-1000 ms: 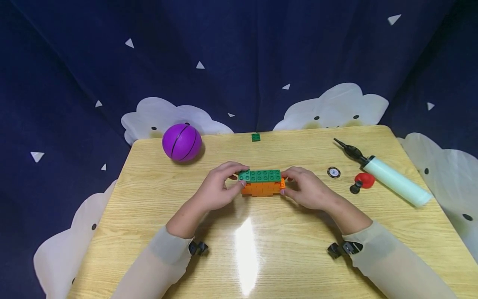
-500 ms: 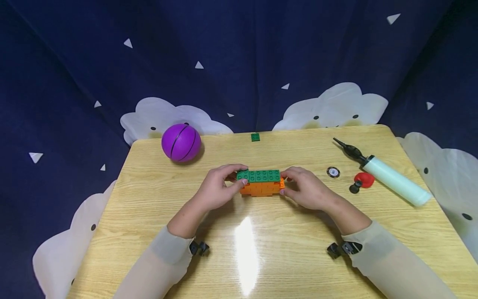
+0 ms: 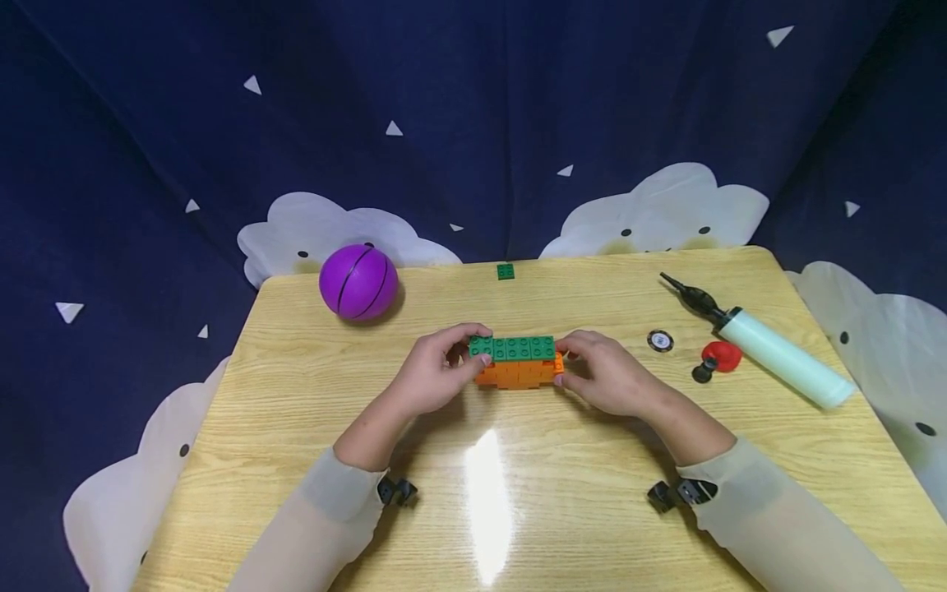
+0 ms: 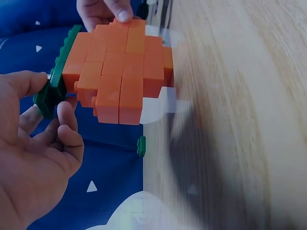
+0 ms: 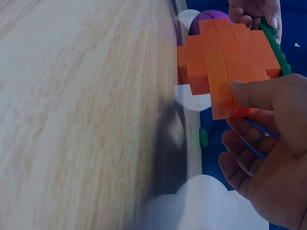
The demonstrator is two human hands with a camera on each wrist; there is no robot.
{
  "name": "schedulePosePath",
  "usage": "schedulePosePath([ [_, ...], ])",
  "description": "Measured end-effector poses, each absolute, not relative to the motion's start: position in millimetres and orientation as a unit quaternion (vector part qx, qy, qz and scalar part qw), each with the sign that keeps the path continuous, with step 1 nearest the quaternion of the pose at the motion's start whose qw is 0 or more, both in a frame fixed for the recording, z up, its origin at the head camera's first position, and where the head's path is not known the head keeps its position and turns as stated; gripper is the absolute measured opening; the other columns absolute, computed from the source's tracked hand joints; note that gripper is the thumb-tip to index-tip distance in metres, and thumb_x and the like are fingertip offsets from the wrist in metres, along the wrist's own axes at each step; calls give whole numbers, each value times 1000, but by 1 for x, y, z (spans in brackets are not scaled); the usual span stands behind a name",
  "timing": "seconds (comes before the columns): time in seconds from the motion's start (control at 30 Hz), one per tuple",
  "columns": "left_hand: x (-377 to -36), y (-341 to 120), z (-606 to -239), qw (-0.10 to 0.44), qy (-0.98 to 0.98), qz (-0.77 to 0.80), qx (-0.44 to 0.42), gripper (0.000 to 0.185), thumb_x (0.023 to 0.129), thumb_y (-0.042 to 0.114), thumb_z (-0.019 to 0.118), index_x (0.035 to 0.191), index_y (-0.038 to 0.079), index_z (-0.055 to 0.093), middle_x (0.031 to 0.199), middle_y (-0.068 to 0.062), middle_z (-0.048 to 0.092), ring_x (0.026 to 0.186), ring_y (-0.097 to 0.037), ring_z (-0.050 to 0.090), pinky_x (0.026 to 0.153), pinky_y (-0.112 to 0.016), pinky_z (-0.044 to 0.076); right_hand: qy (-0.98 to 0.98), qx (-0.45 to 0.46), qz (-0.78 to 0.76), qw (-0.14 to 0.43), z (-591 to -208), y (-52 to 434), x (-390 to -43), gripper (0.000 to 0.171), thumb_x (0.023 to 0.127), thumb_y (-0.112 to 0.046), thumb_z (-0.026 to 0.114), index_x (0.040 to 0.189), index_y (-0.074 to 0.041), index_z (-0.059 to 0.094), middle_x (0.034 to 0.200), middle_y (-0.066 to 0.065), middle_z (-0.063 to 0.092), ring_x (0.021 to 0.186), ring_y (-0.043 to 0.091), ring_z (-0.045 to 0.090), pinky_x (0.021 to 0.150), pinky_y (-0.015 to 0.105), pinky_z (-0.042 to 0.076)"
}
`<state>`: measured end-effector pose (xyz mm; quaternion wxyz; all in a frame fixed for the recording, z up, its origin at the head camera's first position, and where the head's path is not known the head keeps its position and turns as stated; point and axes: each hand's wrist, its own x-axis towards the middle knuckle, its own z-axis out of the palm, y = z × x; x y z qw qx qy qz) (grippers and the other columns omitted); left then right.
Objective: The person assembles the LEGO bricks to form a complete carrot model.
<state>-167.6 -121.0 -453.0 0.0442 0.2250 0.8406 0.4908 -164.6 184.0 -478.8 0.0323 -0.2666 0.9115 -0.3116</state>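
An orange block build (image 3: 520, 374), its face stepped like a rounded shape in the wrist views, is topped by a row of green studded bricks (image 3: 525, 349). My left hand (image 3: 436, 370) pinches the green brick (image 4: 44, 101) at the row's left end between thumb and fingers. At the opposite end, my right hand (image 3: 610, 374) grips the orange bricks, its thumb on the near face (image 5: 247, 93) and fingers behind. The wrist views show the build held upright just above the table, green side up.
A loose green brick (image 3: 505, 271) lies at the table's back edge. A purple ball (image 3: 358, 282) sits back left. On the right are a round chip (image 3: 661, 341), a red piece (image 3: 724, 357) with a black knob (image 3: 704, 372), and a pale hand pump (image 3: 784, 360).
My left thumb tip has slid slightly up and right over the green end brick. My right hand and the build have stayed almost still.
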Motion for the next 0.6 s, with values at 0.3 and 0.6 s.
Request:
schedulePosePath([
  [0.3, -166, -121, -454, 46, 837, 501, 214, 27, 97, 22, 73, 125, 24, 70, 91, -1, 63, 81, -22, 54, 68, -35, 45, 911, -267, -313, 33, -478, 183, -164, 48, 95, -19, 77, 135, 2, 62, 128, 13, 66, 112, 29, 64, 97, 50, 52],
  [0.6, -169, -129, -465, 27, 862, 440, 249, 52, 95, 29, 78, 143, 26, 60, 124, 9, 63, 104, -21, 58, 70, -33, 45, 911, -264, -314, 43, -478, 185, -166, 50, 95, -21, 77, 137, 0, 61, 129, 12, 66, 113, 29, 64, 97, 50, 53],
])
